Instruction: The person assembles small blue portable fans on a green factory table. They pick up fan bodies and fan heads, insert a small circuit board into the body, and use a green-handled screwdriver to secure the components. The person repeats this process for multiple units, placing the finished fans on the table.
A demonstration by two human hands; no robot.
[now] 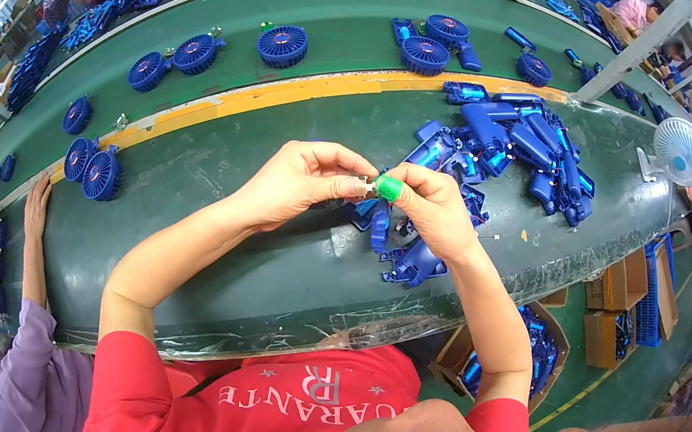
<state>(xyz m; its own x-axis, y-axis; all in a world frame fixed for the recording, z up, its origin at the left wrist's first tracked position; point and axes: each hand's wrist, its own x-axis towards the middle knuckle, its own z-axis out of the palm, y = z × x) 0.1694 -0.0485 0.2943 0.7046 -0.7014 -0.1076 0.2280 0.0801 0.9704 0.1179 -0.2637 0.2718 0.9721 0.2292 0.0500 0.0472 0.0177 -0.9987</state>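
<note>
Above the near half of the green worktable (217, 265), my two hands meet. My right hand (436, 205) is closed in a pinch on a small bright green piece (389, 188), whose exact kind I cannot make out. Thumb and fingers of my left hand (304, 184) pinch a tiny pale part (370, 189) right beside it, touching or nearly touching the green piece. Below and to the right of the hands lies a loose pile of blue plastic housings (487, 128), some with shiny blue cylindrical cells in them. A blue housing (416, 261) rests just under my right hand.
Round blue fan heads (283, 46) sit on the belt beyond a yellow strip (253, 100). A co-worker's hand (38, 199) rests at the table's left. A small white fan (681, 151) stands right. Below the edge are an open box of blue parts (542, 348) and cartons (607, 328).
</note>
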